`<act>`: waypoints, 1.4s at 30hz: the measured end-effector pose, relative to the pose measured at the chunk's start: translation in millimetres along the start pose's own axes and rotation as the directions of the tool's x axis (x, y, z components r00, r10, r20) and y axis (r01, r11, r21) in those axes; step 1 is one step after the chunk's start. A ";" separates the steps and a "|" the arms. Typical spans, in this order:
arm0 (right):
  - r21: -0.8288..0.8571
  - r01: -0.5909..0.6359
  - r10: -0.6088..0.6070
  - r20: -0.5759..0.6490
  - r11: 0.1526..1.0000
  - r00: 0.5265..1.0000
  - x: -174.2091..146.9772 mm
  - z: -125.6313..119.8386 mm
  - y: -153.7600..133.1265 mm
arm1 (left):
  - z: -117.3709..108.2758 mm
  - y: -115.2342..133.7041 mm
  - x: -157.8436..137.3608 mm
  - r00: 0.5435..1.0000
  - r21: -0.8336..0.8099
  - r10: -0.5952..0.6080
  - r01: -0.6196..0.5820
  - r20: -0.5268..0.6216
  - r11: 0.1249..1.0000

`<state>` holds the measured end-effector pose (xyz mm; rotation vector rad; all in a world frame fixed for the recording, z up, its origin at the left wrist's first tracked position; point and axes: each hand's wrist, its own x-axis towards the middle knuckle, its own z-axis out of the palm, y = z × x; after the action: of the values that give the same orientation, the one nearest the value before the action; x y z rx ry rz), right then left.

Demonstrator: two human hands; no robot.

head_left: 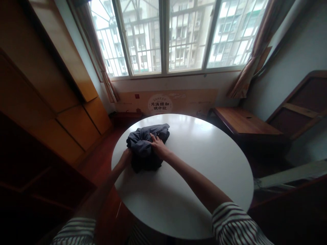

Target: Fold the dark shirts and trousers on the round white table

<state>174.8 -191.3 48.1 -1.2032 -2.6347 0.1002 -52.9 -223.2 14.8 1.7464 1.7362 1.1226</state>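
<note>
Head view shows dark cloth on a white table, windows beyond.

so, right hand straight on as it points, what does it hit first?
The right hand would meet the grey cloth bundle first; its fingers seem to rest on it, though depth is unclear.

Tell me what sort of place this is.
Likely a room in a home, though the view alone can't confirm it: curtains hang beside a wide window, wooden cabinets stand along the left side, and a round white table stands in front of the person.
</note>
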 end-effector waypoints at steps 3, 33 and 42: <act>0.004 -0.020 0.020 0.011 1.000 1.000 7.5 4.5 -9.8 | -8.4 19.7 -14.4 0.971 0.109 0.086 -0.063 -0.225 0.992; 0.722 -0.273 0.450 -0.058 0.636 0.891 97.1 44.6 112.6 | 58.6 64.4 -36.9 0.979 0.713 0.201 -0.117 -0.034 0.692; 0.813 -0.345 0.496 0.081 0.469 0.865 138.4 37.9 98.1 | 72.9 51.6 28.3 0.983 0.723 0.125 0.012 -0.135 0.690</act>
<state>150.2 -21.3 21.8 -1.3468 -1.6587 1.1187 32.6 -185.1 19.6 2.1936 2.4860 0.6336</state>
